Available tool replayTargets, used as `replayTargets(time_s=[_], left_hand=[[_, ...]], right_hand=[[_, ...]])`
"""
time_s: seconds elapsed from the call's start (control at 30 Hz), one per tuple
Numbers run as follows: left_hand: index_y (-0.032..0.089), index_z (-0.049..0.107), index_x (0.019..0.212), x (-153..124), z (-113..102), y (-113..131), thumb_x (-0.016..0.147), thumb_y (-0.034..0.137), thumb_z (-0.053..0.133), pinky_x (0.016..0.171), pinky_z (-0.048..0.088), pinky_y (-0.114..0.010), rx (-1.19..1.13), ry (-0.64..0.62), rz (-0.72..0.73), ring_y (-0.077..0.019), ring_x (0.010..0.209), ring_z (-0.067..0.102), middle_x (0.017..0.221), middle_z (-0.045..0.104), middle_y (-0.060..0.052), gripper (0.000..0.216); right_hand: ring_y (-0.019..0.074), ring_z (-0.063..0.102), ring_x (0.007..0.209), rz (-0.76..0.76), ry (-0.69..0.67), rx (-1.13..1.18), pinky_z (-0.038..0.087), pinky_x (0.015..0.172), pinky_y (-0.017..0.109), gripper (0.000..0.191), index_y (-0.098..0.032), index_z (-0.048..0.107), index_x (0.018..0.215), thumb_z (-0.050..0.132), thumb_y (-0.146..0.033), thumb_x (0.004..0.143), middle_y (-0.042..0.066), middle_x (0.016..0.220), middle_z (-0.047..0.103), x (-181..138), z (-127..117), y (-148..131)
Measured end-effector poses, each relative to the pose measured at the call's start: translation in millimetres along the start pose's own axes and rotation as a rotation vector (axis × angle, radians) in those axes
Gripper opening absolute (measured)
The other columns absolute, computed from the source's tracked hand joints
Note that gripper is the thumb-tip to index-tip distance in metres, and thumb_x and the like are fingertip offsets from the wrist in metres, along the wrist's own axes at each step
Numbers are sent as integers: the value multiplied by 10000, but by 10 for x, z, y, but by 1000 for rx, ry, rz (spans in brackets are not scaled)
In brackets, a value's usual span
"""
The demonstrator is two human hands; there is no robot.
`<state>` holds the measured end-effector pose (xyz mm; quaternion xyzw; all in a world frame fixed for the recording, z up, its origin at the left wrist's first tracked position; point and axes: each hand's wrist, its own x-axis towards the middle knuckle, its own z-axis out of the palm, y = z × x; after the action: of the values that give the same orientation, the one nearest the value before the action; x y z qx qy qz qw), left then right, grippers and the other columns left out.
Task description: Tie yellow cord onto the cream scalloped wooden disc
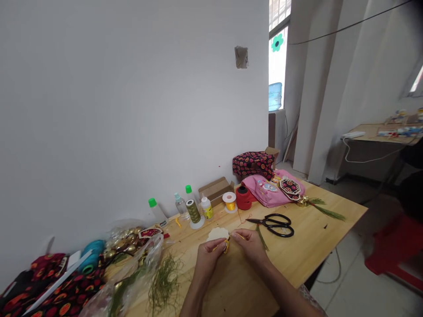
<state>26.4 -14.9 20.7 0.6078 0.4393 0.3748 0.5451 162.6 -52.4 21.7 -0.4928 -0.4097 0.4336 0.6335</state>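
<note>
My left hand [209, 254] and my right hand [248, 243] meet over the wooden table [307, 251], both with fingers pinched. Between them is a small pale scalloped piece [218, 233] with yellow thread [226, 245] at its lower edge. The left fingers pinch the piece and thread. From the other side, the right fingertips pinch the thread's end. Black scissors [273, 224] lie just right of my right hand.
Thread spools [194, 212], a yellow spool [229, 201], red ribbon roll [243, 197], small bottles [180, 205] and a cardboard box [215, 190] line the wall. Pink cloth [267, 190] and patterned fabric [253, 164] lie far right. A plastic bag [132, 259] with gold bells, green fibres [165, 281] sit left.
</note>
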Motion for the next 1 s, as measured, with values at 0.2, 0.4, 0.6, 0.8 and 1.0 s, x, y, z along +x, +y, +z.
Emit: replayTargets(time_s=[0.2, 0.4, 0.6, 0.8, 1.0], left_hand=[[142, 691, 719, -13, 49, 25, 601, 326, 585, 589, 424, -249, 123, -81, 83, -192, 636, 582, 674, 687, -49, 243], [111, 683, 575, 3, 24, -20, 583, 323, 605, 518, 402, -223, 99, -40, 57, -163, 537, 560, 537, 657, -28, 226], [111, 682, 724, 26, -19, -77, 571, 338, 625, 653, 437, -274, -108, 31, 16, -198, 679, 588, 718, 685, -79, 280], [102, 669, 785, 7, 25, -22, 540, 366, 645, 542, 432, -231, -281, -17, -94, -157, 584, 579, 658, 673, -69, 361], [107, 681, 703, 32, 61, -27, 544, 344, 646, 552, 417, -225, -225, 59, -65, -146, 567, 565, 645, 674, -62, 288]], right_hand=[[127, 480, 547, -120, -120, -128, 368, 537, 218, 222, -149, 626, 559, 525, -331, 635, -5, 522, 551, 19, 65, -53], [90, 415, 472, -94, -222, -105, 322, 469, 195, 195, -131, 598, 512, 533, -278, 622, -33, 461, 481, 196, 189, -36], [98, 431, 500, 16, -81, 97, 352, 493, 213, 244, -122, 618, 574, 597, -365, 570, -10, 525, 530, 291, 143, 17], [94, 425, 490, 24, -67, 68, 359, 487, 208, 243, -126, 612, 565, 601, -369, 571, -18, 505, 509, 278, 104, -19], [107, 470, 534, -23, -128, 17, 386, 530, 211, 215, -125, 617, 579, 570, -333, 606, -1, 551, 559, 284, 119, -6]])
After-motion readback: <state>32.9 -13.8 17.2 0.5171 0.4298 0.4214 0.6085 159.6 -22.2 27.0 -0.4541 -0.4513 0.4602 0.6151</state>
